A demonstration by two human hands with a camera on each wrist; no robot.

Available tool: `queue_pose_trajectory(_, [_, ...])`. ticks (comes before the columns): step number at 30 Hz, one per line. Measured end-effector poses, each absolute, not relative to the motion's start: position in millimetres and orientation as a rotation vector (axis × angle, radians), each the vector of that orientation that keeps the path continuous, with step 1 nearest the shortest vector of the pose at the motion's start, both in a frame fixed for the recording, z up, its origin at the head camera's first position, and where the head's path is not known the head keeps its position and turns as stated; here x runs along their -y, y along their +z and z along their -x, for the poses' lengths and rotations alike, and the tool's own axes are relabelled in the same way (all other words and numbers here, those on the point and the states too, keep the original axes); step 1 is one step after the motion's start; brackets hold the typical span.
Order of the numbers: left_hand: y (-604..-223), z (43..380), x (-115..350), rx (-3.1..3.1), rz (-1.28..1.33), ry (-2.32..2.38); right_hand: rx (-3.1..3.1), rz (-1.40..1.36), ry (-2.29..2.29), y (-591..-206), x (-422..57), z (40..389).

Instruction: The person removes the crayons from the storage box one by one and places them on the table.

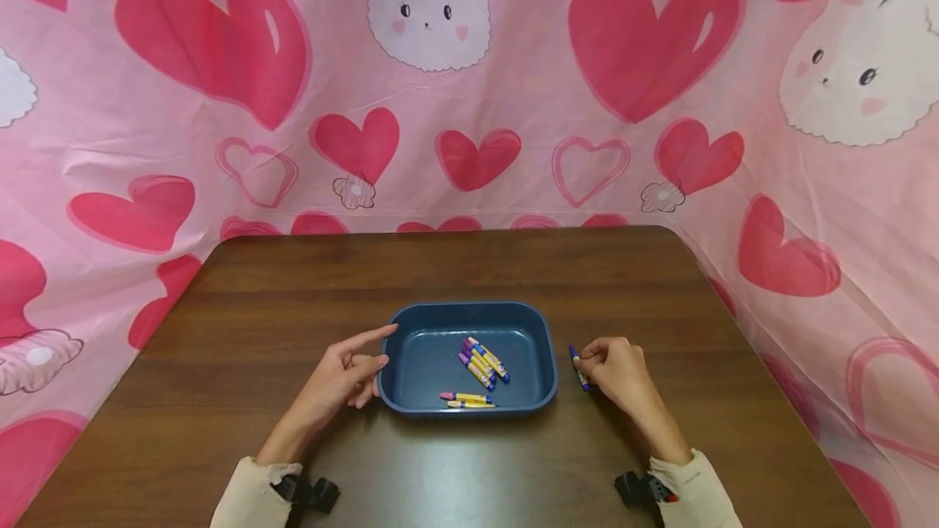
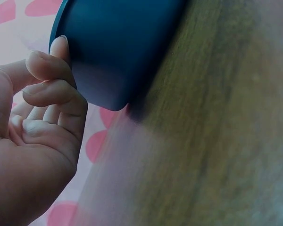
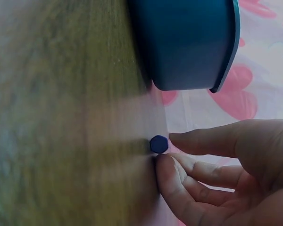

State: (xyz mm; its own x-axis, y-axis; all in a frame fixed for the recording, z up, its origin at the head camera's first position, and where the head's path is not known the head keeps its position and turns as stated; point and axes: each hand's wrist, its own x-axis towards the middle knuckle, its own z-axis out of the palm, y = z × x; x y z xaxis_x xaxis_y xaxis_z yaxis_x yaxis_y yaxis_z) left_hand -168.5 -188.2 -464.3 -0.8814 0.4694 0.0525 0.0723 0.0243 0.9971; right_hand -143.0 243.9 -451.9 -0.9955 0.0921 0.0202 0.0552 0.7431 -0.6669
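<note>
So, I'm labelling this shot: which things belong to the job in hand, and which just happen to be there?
Part of the job:
blue tray, touched by the left hand
crayons inside it
single crayon at the right hand

Just there:
wood-grain table
heart-patterned cloth
black wrist devices
</note>
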Motion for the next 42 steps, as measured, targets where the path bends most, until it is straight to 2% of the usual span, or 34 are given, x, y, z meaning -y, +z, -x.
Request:
queue_pose_trajectory(25, [-466,168,189,-2.015,-0.513,1.925,2.87,0.118,1.089,-437,-245,139])
queue_pose_trajectory(42, [-466,169,189,-1.953,-0.61,1.979,2.681,-0.146,1.041,-389,-202,131])
